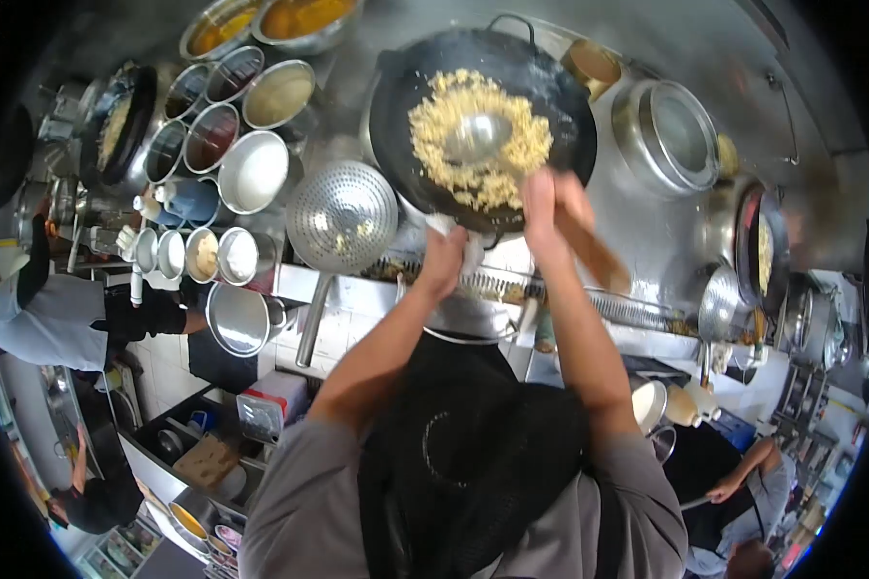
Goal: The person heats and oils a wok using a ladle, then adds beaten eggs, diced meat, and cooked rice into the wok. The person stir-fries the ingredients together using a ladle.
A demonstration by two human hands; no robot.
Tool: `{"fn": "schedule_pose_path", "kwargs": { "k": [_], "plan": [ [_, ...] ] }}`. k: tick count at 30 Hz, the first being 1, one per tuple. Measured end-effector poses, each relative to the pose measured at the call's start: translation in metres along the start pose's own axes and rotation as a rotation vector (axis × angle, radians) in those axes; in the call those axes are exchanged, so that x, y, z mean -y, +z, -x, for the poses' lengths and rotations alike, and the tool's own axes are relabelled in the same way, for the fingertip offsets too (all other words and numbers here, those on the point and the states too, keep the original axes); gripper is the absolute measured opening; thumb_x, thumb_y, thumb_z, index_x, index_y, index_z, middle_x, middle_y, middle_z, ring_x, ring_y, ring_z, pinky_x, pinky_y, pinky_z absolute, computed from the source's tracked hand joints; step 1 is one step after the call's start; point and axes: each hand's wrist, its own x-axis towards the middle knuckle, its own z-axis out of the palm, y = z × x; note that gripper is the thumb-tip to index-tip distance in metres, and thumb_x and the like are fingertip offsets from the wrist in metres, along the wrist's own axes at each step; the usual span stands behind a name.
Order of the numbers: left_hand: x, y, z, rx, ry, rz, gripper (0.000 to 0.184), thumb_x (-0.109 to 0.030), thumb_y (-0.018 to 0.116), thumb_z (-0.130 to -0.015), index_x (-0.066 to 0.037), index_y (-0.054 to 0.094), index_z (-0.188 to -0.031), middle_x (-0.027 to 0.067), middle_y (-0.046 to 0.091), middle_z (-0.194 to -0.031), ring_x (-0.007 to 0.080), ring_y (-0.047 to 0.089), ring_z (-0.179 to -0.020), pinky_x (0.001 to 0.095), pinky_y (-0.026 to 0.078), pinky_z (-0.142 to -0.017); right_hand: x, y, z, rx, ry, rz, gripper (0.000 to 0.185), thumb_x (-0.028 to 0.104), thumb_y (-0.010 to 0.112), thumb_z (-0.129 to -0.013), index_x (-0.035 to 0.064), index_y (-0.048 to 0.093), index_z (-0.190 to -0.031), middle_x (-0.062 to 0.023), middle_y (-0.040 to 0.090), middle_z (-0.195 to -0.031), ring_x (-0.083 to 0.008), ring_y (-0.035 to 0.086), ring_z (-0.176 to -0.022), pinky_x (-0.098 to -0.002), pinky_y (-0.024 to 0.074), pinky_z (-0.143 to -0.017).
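Observation:
A black wok (396, 145) holds loose yellow food (444, 106) that looks like egg-fried rice. Over its middle is the round metal bowl of a ladle (478, 137), slightly blurred. My right hand (553, 207) is wrapped round the ladle's wooden handle (597, 256) above the wok's near right rim. At the near edge, my left hand (442, 259) is closed on a white cloth (472, 253) against the wok's rim; the ear handle beneath is mostly hidden. Left of the wok rests a perforated strainer (342, 217), with its handle pointing toward me and bits of food in it.
Metal seasoning tubs (253, 172) crowd the left, with bowls of orange liquid (304, 21) behind. Stacked metal pots (681, 135) stand right. Other woks (763, 246) sit at both sides. One co-worker (53, 309) stands far left, another (753, 482) lower right.

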Motion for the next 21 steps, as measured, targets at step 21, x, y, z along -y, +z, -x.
{"fn": "schedule_pose_path", "kwargs": {
  "k": [21],
  "plan": [
    [0.020, -0.012, -0.019, -0.100, -0.083, -0.133, 0.050, 0.002, 0.055, -0.079, -0.002, 0.040, -0.126, 0.0090, 0.056, -0.111, 0.0203, 0.059, -0.098, 0.0341, 0.052, -0.081, -0.011, -0.011, -0.121, -0.444, 0.217, -0.380, 0.035, 0.017, 0.063, -0.096, 0.0098, 0.045, -0.067, 0.0007, 0.045, -0.052, -0.0087, 0.040, -0.041, -0.0281, 0.0333, -0.039]
  ]
}}
